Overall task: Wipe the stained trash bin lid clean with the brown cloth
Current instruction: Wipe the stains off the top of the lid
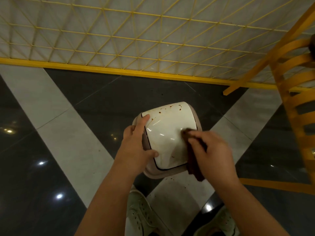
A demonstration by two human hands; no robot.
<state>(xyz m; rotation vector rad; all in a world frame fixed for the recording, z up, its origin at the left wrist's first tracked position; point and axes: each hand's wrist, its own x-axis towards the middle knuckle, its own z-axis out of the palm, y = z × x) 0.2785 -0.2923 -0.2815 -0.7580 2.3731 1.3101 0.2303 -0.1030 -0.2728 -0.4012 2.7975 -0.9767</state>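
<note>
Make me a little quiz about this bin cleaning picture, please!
1. True or false: the brown cloth is in the right hand.
2. Where are most brown stains left on the trash bin lid: the far edge or the near edge?
3. What is the left hand doing?

Key
1. True.
2. The far edge.
3. Gripping the lid's left side, steadying it.

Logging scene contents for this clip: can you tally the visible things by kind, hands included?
Hands: 2, left hand and right hand
Trash bin lids: 1, white lid, stained
Cloths: 1, brown cloth
Shoes: 2, left shoe and right shoe
Chairs: 1, yellow chair
Fences: 1, yellow mesh fence
Total: 8
</note>
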